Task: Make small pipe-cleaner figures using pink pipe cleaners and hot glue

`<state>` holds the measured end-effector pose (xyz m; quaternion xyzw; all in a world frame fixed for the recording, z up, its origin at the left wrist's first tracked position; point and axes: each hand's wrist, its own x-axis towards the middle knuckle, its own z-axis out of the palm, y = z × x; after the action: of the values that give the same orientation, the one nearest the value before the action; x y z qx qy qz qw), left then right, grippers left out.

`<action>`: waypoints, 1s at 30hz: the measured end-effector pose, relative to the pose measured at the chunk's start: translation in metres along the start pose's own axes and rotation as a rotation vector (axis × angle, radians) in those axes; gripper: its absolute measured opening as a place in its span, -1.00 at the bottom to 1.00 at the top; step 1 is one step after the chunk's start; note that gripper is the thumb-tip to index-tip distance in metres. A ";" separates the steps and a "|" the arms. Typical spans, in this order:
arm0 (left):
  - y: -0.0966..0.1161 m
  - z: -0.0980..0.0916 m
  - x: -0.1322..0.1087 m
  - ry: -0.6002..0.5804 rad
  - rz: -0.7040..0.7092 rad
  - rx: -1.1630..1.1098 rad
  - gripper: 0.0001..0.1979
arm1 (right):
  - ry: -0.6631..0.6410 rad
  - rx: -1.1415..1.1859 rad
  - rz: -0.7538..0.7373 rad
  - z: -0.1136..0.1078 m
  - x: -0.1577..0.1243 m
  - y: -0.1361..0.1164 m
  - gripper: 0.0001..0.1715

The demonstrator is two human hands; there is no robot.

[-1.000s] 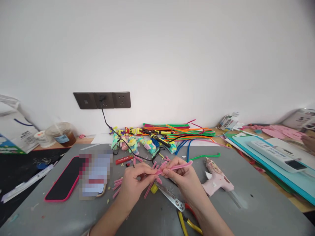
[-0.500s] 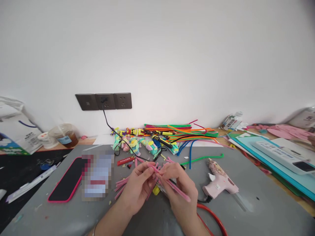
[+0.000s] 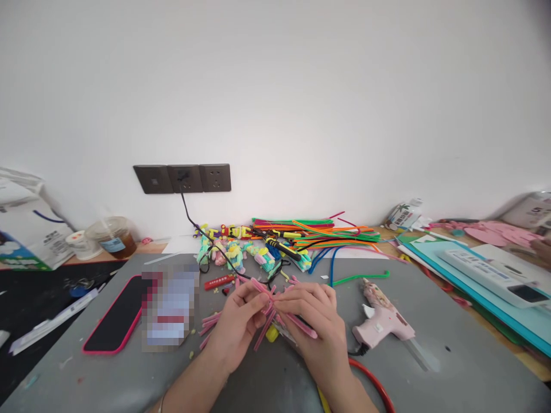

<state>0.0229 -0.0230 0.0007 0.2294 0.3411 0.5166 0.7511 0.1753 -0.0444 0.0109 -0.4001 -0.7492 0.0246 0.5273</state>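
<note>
Between my two hands, above the grey mat (image 3: 267, 381), is a pink pipe cleaner (image 3: 303, 326). My left hand (image 3: 239, 321) pinches it with thumb and forefinger near the middle. Close against that pinch, my right hand (image 3: 310, 314) has its fingers closed on the pipe cleaner too, with one end sticking out below the palm. More pink pipe cleaner pieces (image 3: 210, 322) spread out beneath and beside my hands, partly covered by them. A small yellow piece (image 3: 272, 333) shows under my fingers.
A pink glue gun (image 3: 384, 320) lies on the right, by a red cable (image 3: 373, 376). Pliers (image 3: 282, 248) and bundled coloured pipe cleaners (image 3: 336, 234) lie at the back. A phone (image 3: 115, 314) is on the left; a drink cup (image 3: 116, 244) stands near the wall. Folders (image 3: 465, 275) lie far right.
My right hand has turned, its fingers now lying flatter across the top. The pipe cleaner end below that palm has shifted slightly up and left. My left hand stays nearly in place.
</note>
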 end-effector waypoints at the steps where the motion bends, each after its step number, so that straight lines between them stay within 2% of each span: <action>1: 0.000 0.000 0.000 0.000 0.006 0.015 -0.66 | 0.001 -0.007 0.007 0.000 0.000 0.000 -0.84; 5: 0.003 0.002 -0.001 0.015 0.019 0.073 -0.60 | -0.043 0.043 0.024 -0.003 0.001 0.004 -0.85; 9: 0.006 0.002 -0.002 -0.024 0.009 0.153 -0.52 | -0.213 0.288 0.062 -0.014 0.007 0.014 -0.91; 11: 0.005 0.001 -0.003 -0.106 0.001 0.219 -0.47 | -0.299 0.434 0.130 -0.023 0.011 0.016 -0.90; 15: 0.004 -0.001 -0.009 -0.313 -0.092 0.345 -0.40 | -0.543 0.677 0.385 -0.043 0.023 0.010 -0.82; 17: 0.004 -0.001 -0.012 -0.378 -0.154 0.377 -0.38 | -0.667 0.751 0.488 -0.049 0.028 0.006 -0.83; 19: 0.005 -0.002 -0.013 -0.436 -0.203 0.409 -0.41 | -0.734 0.808 0.562 -0.051 0.031 0.003 -0.87; 24: 0.007 -0.004 -0.014 -0.543 -0.283 0.494 -0.56 | -0.762 0.899 0.669 -0.048 0.029 0.002 -0.90; 27: 0.009 -0.005 -0.011 -0.485 -0.274 0.514 -0.52 | -0.717 0.860 0.740 -0.044 0.027 0.004 -0.88; 30: 0.011 -0.004 -0.009 -0.373 -0.159 0.604 -0.59 | -0.590 0.776 0.775 -0.040 0.026 0.008 -0.85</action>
<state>0.0106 -0.0275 0.0082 0.5039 0.3524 0.2819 0.7365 0.2089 -0.0380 0.0449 -0.3984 -0.6002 0.5941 0.3578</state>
